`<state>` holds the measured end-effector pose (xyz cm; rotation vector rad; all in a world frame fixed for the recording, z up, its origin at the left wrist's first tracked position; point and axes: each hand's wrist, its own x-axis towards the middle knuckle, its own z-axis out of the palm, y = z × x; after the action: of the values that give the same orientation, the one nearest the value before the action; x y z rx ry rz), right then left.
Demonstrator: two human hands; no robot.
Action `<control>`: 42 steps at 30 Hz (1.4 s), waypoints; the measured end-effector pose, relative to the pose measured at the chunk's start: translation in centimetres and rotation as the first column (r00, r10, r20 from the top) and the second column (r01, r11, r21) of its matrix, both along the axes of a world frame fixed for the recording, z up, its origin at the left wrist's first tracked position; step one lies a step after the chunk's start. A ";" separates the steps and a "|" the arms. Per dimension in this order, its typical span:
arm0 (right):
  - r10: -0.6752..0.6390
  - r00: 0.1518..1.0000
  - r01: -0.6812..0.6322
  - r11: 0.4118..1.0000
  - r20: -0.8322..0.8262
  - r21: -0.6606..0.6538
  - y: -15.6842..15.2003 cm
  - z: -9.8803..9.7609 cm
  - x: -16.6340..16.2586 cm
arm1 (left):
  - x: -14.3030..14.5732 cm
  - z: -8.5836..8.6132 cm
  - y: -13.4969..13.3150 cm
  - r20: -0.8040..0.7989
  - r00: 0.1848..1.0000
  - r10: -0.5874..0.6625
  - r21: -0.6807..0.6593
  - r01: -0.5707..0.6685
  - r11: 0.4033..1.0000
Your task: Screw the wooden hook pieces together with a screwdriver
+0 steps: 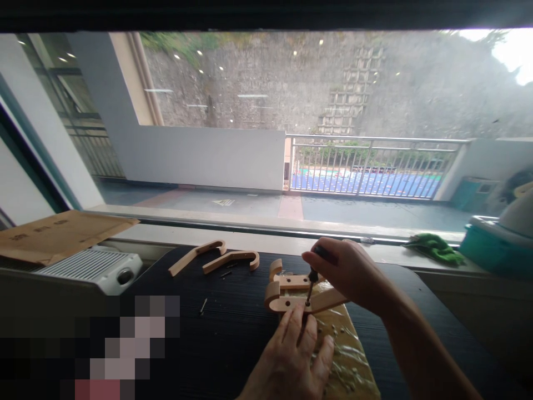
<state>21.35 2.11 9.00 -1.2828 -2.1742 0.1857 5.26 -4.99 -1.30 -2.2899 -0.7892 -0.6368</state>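
My right hand (345,272) is closed round a small black-handled screwdriver (311,280), held upright with its tip in a hole of a curved wooden piece (287,294) on the dark table (216,333). That piece lies partly on a clear plastic bag (345,350) holding a wooden board and small parts. My left hand (293,355) rests flat with fingers stretched out on the bag, fingertips against the wooden piece's near edge.
Two more curved wooden hooks (197,255) (233,260) lie at the table's back left, with loose screws (203,305) near them. A white ribbed appliance (94,269) and cardboard (58,233) sit at left. A green cloth (435,247) and teal container (495,247) are on the sill at right.
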 end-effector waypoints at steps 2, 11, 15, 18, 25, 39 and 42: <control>-0.017 1.000 0.017 1.000 -0.017 0.000 0.1 -0.2 -0.1 | 0.0 -0.1 0.1 0.012 1.000 0.002 0.003 -0.002 1.000; 0.128 0.986 -0.133 0.990 -0.107 -0.043 -0.5 0.6 0.5 | -0.2 -0.3 -0.1 -0.036 0.999 0.004 -0.041 -0.006 0.999; 0.024 0.998 -0.024 1.000 -0.062 0.000 -0.1 0.5 0.6 | 0.1 0.1 0.0 0.005 1.000 0.000 -0.013 0.000 1.000; -0.037 0.998 0.038 0.999 -0.043 0.023 0.1 0.5 0.5 | 0.1 0.1 -0.1 -0.019 1.000 0.008 -0.016 -0.009 1.000; 0.087 0.995 -0.090 0.994 -0.054 -0.057 -0.8 1.1 0.9 | -0.3 -0.5 -0.1 -0.059 0.998 0.007 -0.052 -0.010 0.999; 0.048 0.995 -0.051 0.998 -0.087 -0.026 -0.3 0.4 0.3 | -0.2 -0.5 -0.1 -0.067 0.998 0.013 -0.041 -0.016 0.999; 0.084 0.991 -0.088 0.995 -0.107 -0.036 -0.4 0.5 0.4 | -0.3 -0.5 -0.1 -0.068 0.998 0.009 -0.051 -0.013 0.999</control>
<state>21.70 1.67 9.46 -1.1746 -2.1468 0.3264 5.01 -5.11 -1.84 -2.3390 -0.7941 -0.5371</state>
